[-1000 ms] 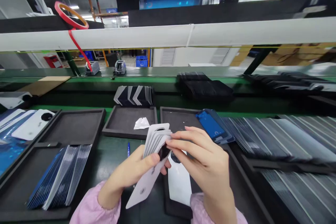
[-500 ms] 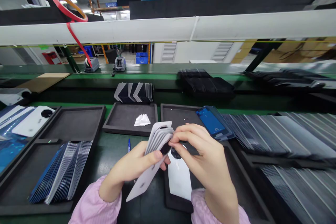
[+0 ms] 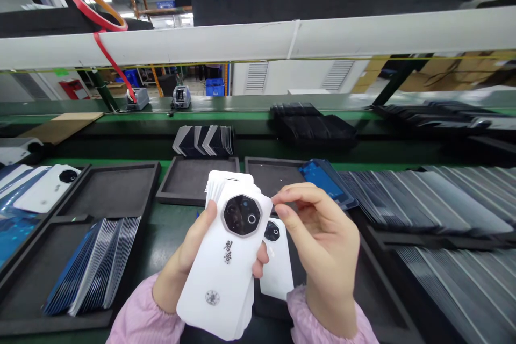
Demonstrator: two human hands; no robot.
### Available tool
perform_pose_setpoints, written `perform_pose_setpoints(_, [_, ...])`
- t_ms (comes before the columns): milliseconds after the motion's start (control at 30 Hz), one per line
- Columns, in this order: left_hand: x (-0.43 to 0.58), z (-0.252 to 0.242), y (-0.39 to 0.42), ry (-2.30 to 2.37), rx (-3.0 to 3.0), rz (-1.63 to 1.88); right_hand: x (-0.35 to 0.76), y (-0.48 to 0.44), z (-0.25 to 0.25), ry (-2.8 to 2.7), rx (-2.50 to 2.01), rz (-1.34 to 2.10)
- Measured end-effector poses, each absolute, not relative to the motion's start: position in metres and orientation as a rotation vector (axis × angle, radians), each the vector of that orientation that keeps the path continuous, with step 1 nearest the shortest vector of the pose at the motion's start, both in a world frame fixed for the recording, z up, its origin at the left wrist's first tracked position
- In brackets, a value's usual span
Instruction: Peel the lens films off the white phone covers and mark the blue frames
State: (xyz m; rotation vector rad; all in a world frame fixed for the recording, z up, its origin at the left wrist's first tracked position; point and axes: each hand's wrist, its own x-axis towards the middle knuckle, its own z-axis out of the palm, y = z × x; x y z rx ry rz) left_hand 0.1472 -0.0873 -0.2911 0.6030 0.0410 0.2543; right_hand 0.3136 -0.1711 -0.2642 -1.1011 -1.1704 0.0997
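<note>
Turning has brought the white panels (image 3: pixel 220 279) from nearly edge-on to face the camera, so the top one's dark lens plate (image 3: pixel 242 215) and printed marks are now open to view. They hang in front of the wearer, at half past six. The left hand (image 3: pixel 189 244) clasps them, thumb on one side, fingertips round the other. The right hand (image 3: pixel 328 242) is half curled, its thumb and forefinger close together at their two o'clock corner; whether it grips, I cannot tell. Another panel (image 3: pixel 277 269) lies at their three o'clock.
</note>
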Motion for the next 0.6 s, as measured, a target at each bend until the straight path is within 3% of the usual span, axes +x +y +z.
perform_pose_setpoints(167, [0.147,-0.293,-0.091,0.094,0.636,0.267,0.312,-0.172,-0.262,-1.260,-1.155,0.009])
perform_pose_setpoints(333, [0.146,-0.298,-0.091,0.222,1.052,0.425,0.313,-0.170,-0.261,-1.358,-1.248,-0.096])
perform_pose_setpoints(600, [0.141,-0.286,-0.091,0.355,1.462,0.488,0.323,-0.170,-0.254,-1.393,-1.215,0.028])
